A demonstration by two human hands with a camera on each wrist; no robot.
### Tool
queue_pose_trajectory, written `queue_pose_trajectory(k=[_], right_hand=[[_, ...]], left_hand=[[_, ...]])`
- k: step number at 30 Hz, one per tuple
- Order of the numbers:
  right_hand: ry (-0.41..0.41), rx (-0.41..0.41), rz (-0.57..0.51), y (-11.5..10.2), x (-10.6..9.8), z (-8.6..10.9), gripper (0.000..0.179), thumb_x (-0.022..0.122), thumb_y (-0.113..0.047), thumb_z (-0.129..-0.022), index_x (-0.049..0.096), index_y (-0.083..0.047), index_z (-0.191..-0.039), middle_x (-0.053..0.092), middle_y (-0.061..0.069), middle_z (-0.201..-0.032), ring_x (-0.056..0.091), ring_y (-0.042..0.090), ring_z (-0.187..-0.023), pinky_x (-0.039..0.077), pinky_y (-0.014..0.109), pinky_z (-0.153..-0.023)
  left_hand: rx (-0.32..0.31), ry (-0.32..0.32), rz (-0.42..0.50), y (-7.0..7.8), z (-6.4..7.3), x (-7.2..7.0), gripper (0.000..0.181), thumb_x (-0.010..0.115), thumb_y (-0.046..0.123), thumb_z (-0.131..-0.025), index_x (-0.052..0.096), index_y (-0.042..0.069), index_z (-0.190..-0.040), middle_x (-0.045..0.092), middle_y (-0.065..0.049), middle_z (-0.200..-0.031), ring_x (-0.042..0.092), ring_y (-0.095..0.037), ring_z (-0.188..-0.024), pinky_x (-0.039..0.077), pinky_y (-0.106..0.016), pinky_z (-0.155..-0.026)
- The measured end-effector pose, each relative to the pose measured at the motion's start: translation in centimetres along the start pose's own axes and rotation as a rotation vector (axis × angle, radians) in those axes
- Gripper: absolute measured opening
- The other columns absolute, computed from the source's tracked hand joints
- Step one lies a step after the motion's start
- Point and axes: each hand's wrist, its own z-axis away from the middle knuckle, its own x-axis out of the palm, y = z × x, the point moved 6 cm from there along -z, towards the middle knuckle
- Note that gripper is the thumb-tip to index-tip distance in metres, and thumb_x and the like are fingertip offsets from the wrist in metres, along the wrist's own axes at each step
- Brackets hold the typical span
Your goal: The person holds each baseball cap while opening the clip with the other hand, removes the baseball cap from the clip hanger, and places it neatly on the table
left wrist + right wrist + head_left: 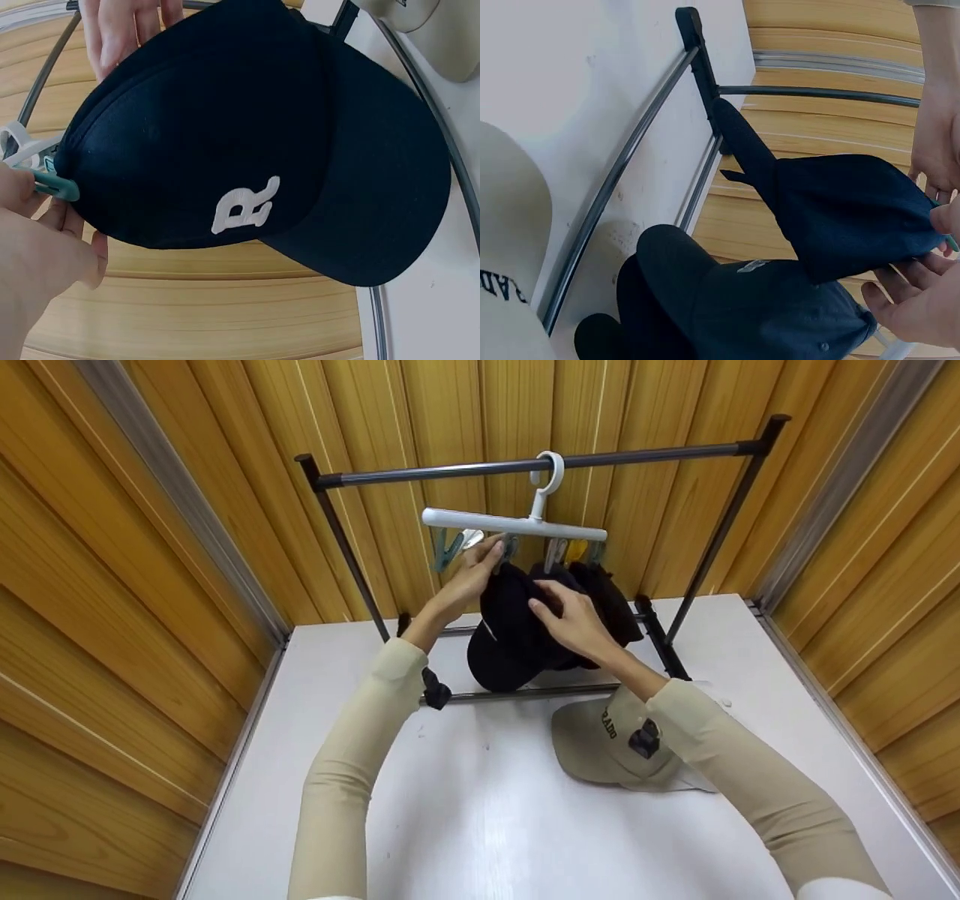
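A dark navy cap [195, 135] with a white letter R hangs brim down at the hanger. My left hand [472, 570] pinches a teal clothespin [56, 184] at the cap's back edge. With its fingers and thumb at the cap's crown, my right hand [574, 619] holds the cap from the other side; its fingers show behind the cap in the left wrist view. The white hanger [517, 523] hooks over the rack's top bar. Beside the held cap hang more dark caps [735, 300], clipped to the hanger's right part.
A beige cap [600, 742] with dark lettering lies on the white table [480, 825], under my right forearm. The dark metal rack [442, 472] stands at the back, its lower bars near the tabletop. Wood-panelled walls [525, 405] enclose the space. Another clothespin [448, 549] hangs at the hanger's left.
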Motion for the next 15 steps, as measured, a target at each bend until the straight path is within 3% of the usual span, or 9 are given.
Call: queue_pose_trajectory(k=[5, 11, 15], right_hand=[[-0.020, 0.056, -0.055, 0.2, 0.7, -0.4, 0.046, 0.055, -0.024, -0.106, 0.053, 0.001, -0.144, 0.058, 0.022, -0.146, 0.056, 0.036, -0.135, 0.044, 0.051, -0.113], [-0.013, 0.168, -0.210, 0.4, 0.9, -0.7, 0.047, 0.057, -0.033, -0.105, 0.057, -0.007, -0.144, 0.062, 0.015, -0.144, 0.058, 0.029, -0.132, 0.045, 0.046, -0.113], [-0.034, 0.208, -0.298, 0.0, 0.9, -0.8, 0.044, 0.057, -0.030, -0.106, 0.058, -0.008, -0.144, 0.066, 0.015, -0.139, 0.061, 0.028, -0.126, 0.046, 0.042, -0.110]], left_hand=[[-0.036, -0.008, 0.006, 0.2, 0.3, 0.6, 0.053, 0.039, 0.031, -0.112, 0.037, 0.004, -0.158, 0.044, -0.014, -0.159, 0.042, -0.023, -0.147, 0.033, -0.035, -0.123], [-0.051, 0.000, 0.094, 0.0, 0.2, 1.2, 0.045, 0.041, 0.026, -0.112, 0.046, 0.003, -0.150, 0.056, -0.009, -0.137, 0.050, -0.013, -0.121, 0.041, -0.027, -0.109], [-0.048, 0.019, 0.135, -0.1, 0.1, 1.4, 0.043, 0.043, 0.025, -0.111, 0.050, 0.005, -0.149, 0.057, -0.009, -0.142, 0.051, -0.014, -0.126, 0.040, -0.028, -0.113]])
